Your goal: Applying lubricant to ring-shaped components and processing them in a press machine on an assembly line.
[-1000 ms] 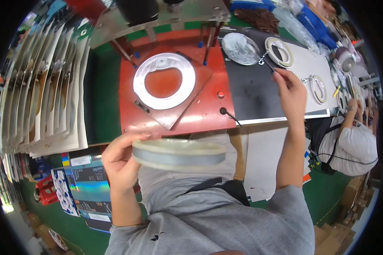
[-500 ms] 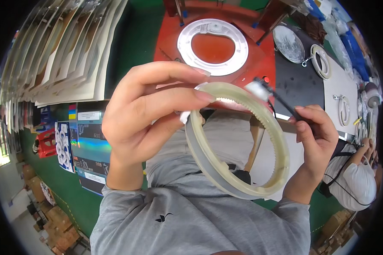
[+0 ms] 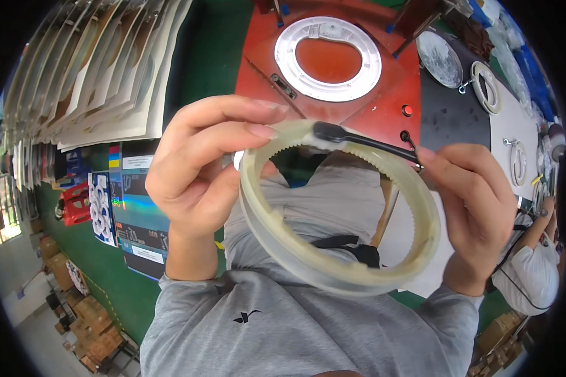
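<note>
Along the worktop's left edge, a fanned row of pale flat cardboard sheets (image 3: 88,69) leans in a stack. Below them, off the green worktop's (image 3: 214,44) near-left corner, sit a small red crate (image 3: 75,204) and dark printed flat packages (image 3: 138,207) with a shiny rainbow band and white rectangular labels. The left hand (image 3: 201,182) is closed on the upper left rim of a translucent, pale toothed ring (image 3: 339,213), held up above the grey-shirted chest. The right hand (image 3: 475,213) pinches a black brush (image 3: 365,139), its head touching the ring's top inner edge. Behind, a red fixture plate (image 3: 383,107) carries a white ring (image 3: 328,60). On the right edge, a white sheet (image 3: 516,125) bears smaller metal rings (image 3: 487,87).
</note>
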`<state>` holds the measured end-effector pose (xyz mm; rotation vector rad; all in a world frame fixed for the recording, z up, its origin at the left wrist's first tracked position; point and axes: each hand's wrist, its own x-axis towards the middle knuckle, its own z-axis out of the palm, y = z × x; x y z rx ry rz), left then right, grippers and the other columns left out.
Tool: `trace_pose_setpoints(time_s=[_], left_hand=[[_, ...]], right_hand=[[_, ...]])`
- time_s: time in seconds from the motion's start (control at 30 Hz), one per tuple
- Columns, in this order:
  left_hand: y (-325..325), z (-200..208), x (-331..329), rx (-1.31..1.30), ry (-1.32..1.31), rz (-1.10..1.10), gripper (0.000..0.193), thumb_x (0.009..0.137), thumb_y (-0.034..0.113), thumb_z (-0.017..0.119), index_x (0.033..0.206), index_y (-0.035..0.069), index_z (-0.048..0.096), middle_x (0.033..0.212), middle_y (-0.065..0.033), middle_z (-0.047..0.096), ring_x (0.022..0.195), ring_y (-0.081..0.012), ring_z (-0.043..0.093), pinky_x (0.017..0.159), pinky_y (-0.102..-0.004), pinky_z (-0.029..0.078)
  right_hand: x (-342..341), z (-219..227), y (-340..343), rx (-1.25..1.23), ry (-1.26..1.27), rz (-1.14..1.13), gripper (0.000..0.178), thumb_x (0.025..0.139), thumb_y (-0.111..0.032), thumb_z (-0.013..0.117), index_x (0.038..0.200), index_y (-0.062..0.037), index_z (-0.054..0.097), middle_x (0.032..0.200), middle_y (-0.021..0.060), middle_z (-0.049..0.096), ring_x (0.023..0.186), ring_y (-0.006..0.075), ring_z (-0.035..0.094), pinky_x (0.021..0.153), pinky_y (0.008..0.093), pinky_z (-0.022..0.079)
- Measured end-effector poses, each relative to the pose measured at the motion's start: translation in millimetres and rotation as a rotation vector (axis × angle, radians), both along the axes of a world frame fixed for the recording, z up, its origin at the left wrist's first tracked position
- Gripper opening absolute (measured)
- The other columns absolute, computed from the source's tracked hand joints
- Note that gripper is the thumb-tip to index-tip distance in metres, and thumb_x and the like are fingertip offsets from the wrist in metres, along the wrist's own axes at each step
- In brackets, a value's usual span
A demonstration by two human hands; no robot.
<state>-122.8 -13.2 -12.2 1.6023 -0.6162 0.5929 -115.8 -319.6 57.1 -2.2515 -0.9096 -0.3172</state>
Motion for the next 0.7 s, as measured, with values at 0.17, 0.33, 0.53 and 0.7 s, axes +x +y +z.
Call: trace_pose_setpoints(time_s=[0.17, 0.33, 0.53, 0.7], left_hand=[[0, 14, 7, 0.348, -0.064, -0.033, 0.028, 0.074, -0.006, 0.072, 0.102, -0.006, 0.074, 0.105, -0.0218, 0.077, 0.092, -0.0310, 0.076, 0.076, -0.0371, 0.060], [-17, 33, 3, 0.590, -0.207, -0.175, 0.035, 0.064, 0.001, 0.078, 0.097, -0.009, 0.069, 0.097, -0.0223, 0.073, 0.093, -0.0382, 0.076, 0.081, -0.0449, 0.064], [-35, 48, -4, 0.746, -0.339, -0.364, 0.033, 0.072, 0.006, 0.078, 0.102, -0.005, 0.072, 0.100, -0.0185, 0.073, 0.099, -0.0373, 0.074, 0.080, -0.0420, 0.064], [-14, 47, 7, 0.745, -0.298, -0.247, 0.028, 0.076, 0.007, 0.078, 0.102, -0.003, 0.073, 0.103, -0.0175, 0.072, 0.094, -0.0351, 0.075, 0.079, -0.0400, 0.065]], right_hand=[[-9, 41, -17, -0.403, 0.032, -0.014, 0.022, 0.078, 0.006, 0.073, 0.099, 0.0063, 0.071, 0.087, 0.0147, 0.064, 0.074, 0.0240, 0.063, 0.060, 0.0309, 0.047], [-10, 75, -27, -0.702, 0.199, 0.147, 0.022, 0.079, -0.003, 0.076, 0.099, 0.0036, 0.071, 0.081, 0.0132, 0.064, 0.067, 0.0250, 0.065, 0.053, 0.0344, 0.048], [26, 32, -90, -0.384, 0.587, 0.372, 0.027, 0.081, -0.022, 0.083, 0.092, 0.0016, 0.077, 0.078, 0.0101, 0.072, 0.057, 0.0208, 0.066, 0.051, 0.0313, 0.049], [46, 11, -131, 0.302, 1.019, 0.048, 0.024, 0.103, -0.011, 0.064, 0.122, 0.0022, 0.070, 0.086, 0.0037, 0.066, 0.058, 0.0024, 0.047, 0.047, 0.0202, 0.033]])
